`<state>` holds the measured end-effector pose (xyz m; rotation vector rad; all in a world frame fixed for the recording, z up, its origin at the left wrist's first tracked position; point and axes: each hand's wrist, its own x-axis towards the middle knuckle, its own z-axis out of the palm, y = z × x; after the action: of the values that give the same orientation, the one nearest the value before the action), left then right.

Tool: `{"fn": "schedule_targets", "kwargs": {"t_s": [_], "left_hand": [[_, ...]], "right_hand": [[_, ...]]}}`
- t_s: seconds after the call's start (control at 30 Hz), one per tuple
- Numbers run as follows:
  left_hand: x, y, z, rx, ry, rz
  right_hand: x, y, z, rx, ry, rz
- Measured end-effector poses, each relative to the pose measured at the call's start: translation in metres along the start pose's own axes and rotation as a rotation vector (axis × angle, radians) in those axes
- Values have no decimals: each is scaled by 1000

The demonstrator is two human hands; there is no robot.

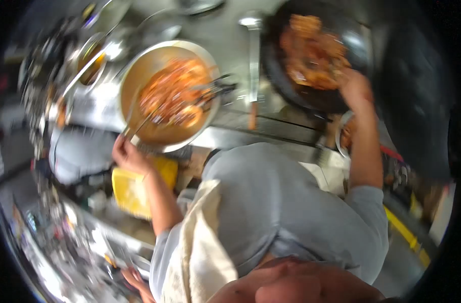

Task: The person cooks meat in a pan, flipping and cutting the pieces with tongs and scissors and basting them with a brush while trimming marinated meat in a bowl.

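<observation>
My left hand [132, 155] is at the near left rim of a wide, pale bowl [127, 91], closed around what look like the thin metal arms of tongs [142, 124]. Their far ends reach into reddish-orange, sauced food [177, 91] in the bowl. A dark-tipped utensil [223, 87] crosses the bowl's right rim. My right hand [355, 88] reaches over the near right side of a black wok [276, 76], against more orange-red food pieces [311, 55]. Motion blur smears its fingers, so their grip cannot be made out.
A ladle [254, 60] with a wooden handle lies between bowl and wok. Metal bowls [159, 28] stand at the back left. Below my left forearm is a yellow container [129, 189]. Another person's hand [134, 280] shows at bottom left, beside blurred metal ware.
</observation>
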<state>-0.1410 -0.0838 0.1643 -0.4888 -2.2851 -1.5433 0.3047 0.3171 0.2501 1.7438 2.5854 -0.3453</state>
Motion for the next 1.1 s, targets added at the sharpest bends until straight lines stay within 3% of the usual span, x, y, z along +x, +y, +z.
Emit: {"fn": "schedule_targets", "kwargs": {"t_s": [0.03,0.07,0.17,0.23,0.27,0.3,0.33,0.4,0.47,0.5,0.57,0.6,0.63,0.7,0.73,0.8,0.87,0.9,0.93,0.97,1.0,1.03,1.1], "left_hand": [[0,1,3,-93,9,12],[1,12,7,-129,16,12],[4,0,4,-203,25,22],[2,-5,6,-201,47,41],[0,-3,3,-198,48,37],[-1,2,2,-227,58,10],[-1,5,1,-260,63,-16],[-5,-4,-4,-272,79,-33],[-4,12,-14,-120,46,12],[-4,13,-20,-58,20,3],[-3,-1,-29,27,-26,82],[-3,0,-29,59,-10,110],[-2,-17,-32,-117,20,17],[7,-14,-34,-197,33,72],[10,-7,-34,-204,37,58],[16,9,-30,-220,40,4],[24,6,-30,-258,9,18],[26,6,-29,-232,21,-1],[28,7,-29,-202,30,-19],[28,7,-28,-214,34,-28],[24,11,-24,-204,13,-31],[22,13,-24,-193,9,-58],[20,7,-23,-210,-6,-81]], "right_hand": [[3,-28,-12,139,93,-191],[5,-63,-24,196,143,-237],[-5,-181,-16,359,-162,-538],[-8,-244,28,448,-400,-822],[-14,-278,61,232,-424,-922],[-15,-310,101,102,-516,-959],[-29,-343,98,53,-533,-833],[-41,-375,147,-169,-503,-1045],[-59,-393,170,-26,-566,-954],[-70,-394,132,-50,-579,-979],[-63,-409,259,105,-818,-909],[-68,-406,243,132,-722,-696],[-74,-404,223,185,-619,-482],[-53,-388,171,41,-581,-500],[-41,-379,162,0,-637,-680],[-25,-350,154,239,-654,-651],[-5,-285,140,699,-518,-817],[-4,-254,116,845,-630,-528],[-1,-219,94,992,-580,-499],[1,-176,66,930,-571,-425],[-9,-106,21,976,-461,-95],[-4,-56,29,999,-323,-83],[-2,26,7,656,-74,-3]]}}
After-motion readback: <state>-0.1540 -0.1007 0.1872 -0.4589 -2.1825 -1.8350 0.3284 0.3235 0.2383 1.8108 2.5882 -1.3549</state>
